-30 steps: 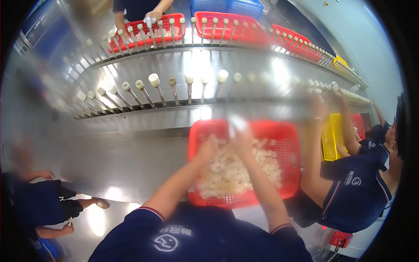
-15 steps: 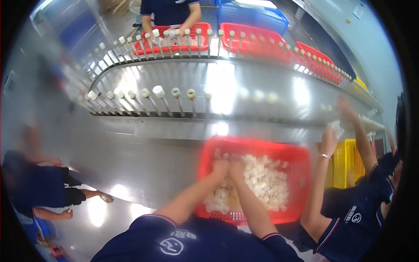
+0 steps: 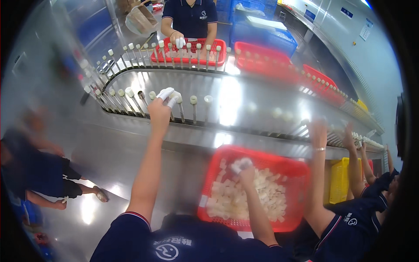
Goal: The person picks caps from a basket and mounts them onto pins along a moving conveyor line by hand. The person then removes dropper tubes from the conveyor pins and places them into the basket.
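Head view, left to right: a seated person in dark clothes (image 3: 30, 170) is blurred at the far left edge, beside the steel bench (image 3: 126, 148). Along the bench runs a curved steel track carrying a row of upright pins (image 3: 131, 98), several topped with small white caps. The left hand (image 3: 160, 108) is raised to this row — its grip is closed on a white cap (image 3: 168, 95) held at the fingertips, right at the pins. Whether the cap is already seated on a pin cannot be determined.

Below and to the right, a red basket (image 3: 297, 168) rests on the near edge of the bench, filled with loose white caps (image 3: 227, 198). The right hand (image 3: 247, 174) is down inside the basket — its grip is closed on a white piece (image 3: 241, 165) just above the pile.

Right of the basket, a neighbouring worker's arm (image 3: 317, 174) reaches up to the track. A yellow crate (image 3: 340, 181) stands farther right. Across the track, another person's hands (image 3: 180, 43) work at a second red basket (image 3: 220, 46).
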Demonstrator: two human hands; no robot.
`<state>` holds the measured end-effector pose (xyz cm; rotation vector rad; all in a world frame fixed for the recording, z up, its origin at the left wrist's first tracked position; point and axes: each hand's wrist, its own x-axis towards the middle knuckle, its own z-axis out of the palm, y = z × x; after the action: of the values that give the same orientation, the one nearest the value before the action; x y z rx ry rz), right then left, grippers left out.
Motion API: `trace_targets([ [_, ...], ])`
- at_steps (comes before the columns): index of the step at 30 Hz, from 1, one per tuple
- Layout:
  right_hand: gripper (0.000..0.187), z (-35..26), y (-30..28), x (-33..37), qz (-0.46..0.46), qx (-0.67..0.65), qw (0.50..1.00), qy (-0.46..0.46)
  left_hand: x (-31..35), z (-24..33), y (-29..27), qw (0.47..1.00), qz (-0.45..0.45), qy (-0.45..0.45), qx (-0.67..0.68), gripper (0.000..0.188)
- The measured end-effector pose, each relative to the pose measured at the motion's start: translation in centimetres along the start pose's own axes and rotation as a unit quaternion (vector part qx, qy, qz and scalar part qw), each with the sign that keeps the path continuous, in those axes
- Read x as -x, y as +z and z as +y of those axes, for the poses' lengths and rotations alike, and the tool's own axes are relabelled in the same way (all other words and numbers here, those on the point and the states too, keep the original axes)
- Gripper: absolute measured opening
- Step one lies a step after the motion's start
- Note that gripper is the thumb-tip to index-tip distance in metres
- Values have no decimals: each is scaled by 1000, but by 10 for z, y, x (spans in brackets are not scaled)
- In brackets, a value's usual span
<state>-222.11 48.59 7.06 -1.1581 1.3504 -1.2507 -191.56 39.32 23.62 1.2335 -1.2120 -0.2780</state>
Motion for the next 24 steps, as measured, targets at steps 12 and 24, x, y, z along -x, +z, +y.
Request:
trace_targets([
  [12,15,-218,-5,-145,-80,439,816,-368,23,52,126,973,-141,100,-153,21],
  [24,16,-194,-113,-206,-132,585,743,-297,21,124,243,952,-305,7,-32,27],
])
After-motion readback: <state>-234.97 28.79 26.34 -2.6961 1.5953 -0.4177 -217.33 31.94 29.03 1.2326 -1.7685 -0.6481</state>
